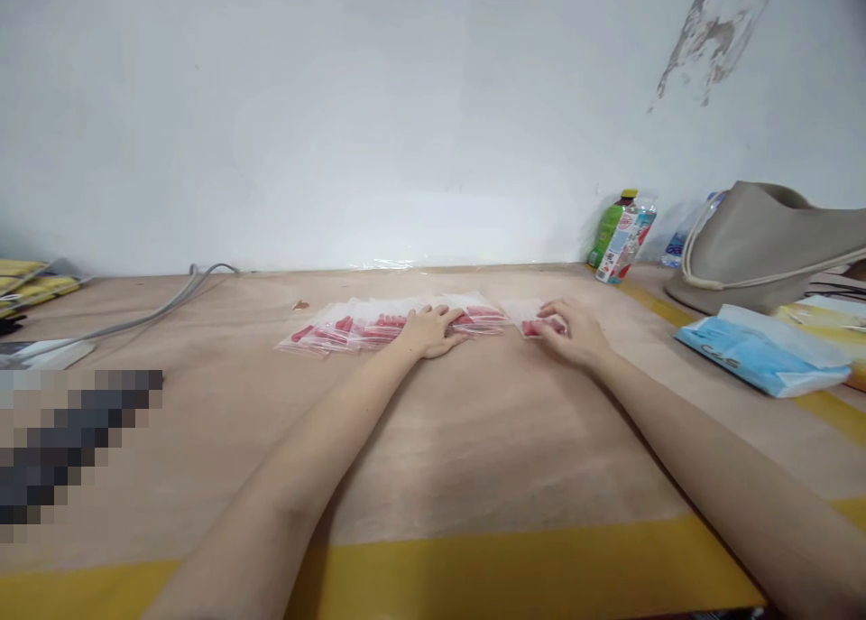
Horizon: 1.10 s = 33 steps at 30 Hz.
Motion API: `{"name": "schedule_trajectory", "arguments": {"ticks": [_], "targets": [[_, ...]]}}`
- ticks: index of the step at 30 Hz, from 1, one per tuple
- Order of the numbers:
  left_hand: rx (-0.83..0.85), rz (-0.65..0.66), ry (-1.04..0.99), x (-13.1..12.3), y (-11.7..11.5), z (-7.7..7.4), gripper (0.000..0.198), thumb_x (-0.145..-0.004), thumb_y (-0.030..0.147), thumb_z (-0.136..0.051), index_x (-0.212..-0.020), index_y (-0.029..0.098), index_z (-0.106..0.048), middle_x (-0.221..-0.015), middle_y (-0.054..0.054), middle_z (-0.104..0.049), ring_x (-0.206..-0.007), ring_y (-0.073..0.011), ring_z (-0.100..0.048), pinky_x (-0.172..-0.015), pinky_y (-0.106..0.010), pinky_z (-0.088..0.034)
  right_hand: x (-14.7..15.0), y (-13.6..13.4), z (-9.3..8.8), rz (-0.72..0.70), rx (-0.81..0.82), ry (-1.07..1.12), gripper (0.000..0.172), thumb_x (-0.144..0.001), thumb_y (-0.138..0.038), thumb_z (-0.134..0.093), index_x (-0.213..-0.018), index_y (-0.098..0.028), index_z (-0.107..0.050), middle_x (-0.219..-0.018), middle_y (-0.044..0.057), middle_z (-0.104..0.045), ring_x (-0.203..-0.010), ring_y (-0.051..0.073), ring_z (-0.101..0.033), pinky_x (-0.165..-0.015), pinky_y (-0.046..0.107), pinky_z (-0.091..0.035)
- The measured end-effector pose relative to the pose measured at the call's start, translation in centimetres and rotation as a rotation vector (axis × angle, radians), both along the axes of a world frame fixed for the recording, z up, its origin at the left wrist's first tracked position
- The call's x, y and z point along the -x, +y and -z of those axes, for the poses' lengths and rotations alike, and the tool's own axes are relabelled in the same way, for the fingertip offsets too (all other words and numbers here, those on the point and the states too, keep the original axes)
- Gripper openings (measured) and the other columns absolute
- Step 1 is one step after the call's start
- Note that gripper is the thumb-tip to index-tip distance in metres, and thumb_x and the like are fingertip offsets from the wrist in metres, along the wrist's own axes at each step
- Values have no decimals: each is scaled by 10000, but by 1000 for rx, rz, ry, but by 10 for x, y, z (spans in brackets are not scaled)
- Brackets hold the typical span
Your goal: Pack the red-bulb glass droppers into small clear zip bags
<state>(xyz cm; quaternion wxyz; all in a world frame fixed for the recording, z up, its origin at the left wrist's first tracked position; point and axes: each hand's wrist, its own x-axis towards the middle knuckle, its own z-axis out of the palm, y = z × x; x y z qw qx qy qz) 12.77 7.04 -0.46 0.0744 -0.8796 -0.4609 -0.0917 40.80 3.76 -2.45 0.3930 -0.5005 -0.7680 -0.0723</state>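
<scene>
Several clear plastic bags (342,326) with red items inside lie overlapped in a row on the brown tabletop (433,439). My left hand (430,331) rests palm down on the right part of this row, its fingers spread. To the right lies a separate small bag (529,326) with red contents. My right hand (569,331) is at that bag's right edge, its fingers curved over it and the thumb apart from them; whether the fingertips grip the plastic is too small to tell.
Two bottles (623,236) stand by the wall at the right, near a grey bag (750,241) and a blue-and-white tissue pack (764,354). A grey cable (169,302) and yellow items (33,286) are at the left. Yellow tape (514,566) runs along the front edge.
</scene>
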Motion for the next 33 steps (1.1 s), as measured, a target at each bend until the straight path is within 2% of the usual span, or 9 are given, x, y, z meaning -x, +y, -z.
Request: {"name": "schedule_trajectory", "arguments": {"ticks": [3,5,11,17,21,23,25,28,33], "targets": [[-3,-18,-3,9,-1,3,426,-875,507,-370,-1261,327,-391,-1265,-40,-483,-1100,-288,-468,-854,-461,-394,39,2,-3,-147,-24,-161,425,-716,-270,-556,-1124,-151,-561,-1130,133,-580,-1040,254,-535,-911,388,-416],[-7,-32,-6,19,-1,3,413,-885,483,-366,-1269,332,-381,-1271,-39,-478,-1101,-286,-467,-848,-460,-396,62,8,-1,-156,8,-247,495,-737,-215,-521,-1227,-149,-500,-1240,142,-518,-1124,264,-487,-949,409,-390],[-31,-63,-16,63,-13,2,432,-887,496,-355,-1276,313,-395,-1303,-49,-459,-1128,-292,-455,-862,-469,-386,108,16,5,-197,83,-226,396,-768,-105,-445,-1128,-178,-593,-1153,93,-591,-1045,209,-546,-907,354,-428],[-57,-24,-42,99,-31,-6,488,-843,599,-373,-1222,303,-464,-1277,-46,-497,-1123,-305,-467,-885,-513,-360,122,4,9,-328,65,-94,339,-769,-82,-443,-1062,-166,-593,-1035,96,-599,-913,181,-583,-818,318,-466],[-146,-6,-104,91,-36,-11,366,-896,454,-359,-1108,225,-551,-1271,-80,-496,-1190,-304,-407,-970,-536,-266,119,11,11,-275,73,13,344,-727,-137,-538,-1069,-166,-561,-1018,95,-552,-759,161,-576,-713,312,-484],[-169,40,-134,80,-36,-13,367,-870,404,-426,-1156,192,-516,-1247,-94,-506,-1127,-252,-475,-953,-427,-348,120,16,12,-297,76,31,280,-729,-181,-572,-1008,-169,-583,-989,87,-543,-716,148,-564,-694,304,-483],[-170,93,-152,69,-36,-14,394,-841,393,-472,-1181,194,-496,-1176,-78,-550,-990,-212,-559,-837,-335,-443,122,20,12,-331,76,26,149,-759,-198,-561,-900,-180,-604,-946,72,-549,-706,141,-557,-691,296,-476],[-183,148,-170,55,-32,-13,315,-815,339,-511,-1098,210,-560,-1048,-54,-602,-862,-200,-596,-735,-305,-476,125,20,11,-282,43,3,106,-822,-186,-483,-776,-188,-579,-861,59,-572,-720,157,-551,-682,302,-456],[-233,195,-215,44,-19,0,208,-769,152,-526,-943,209,-625,-935,-37,-635,-824,-190,-607,-712,-286,-487,120,14,9,-206,-52,-13,97,-853,-191,-449,-820,-186,-539,-812,68,-591,-756,183,-541,-692,312,-435]]}}
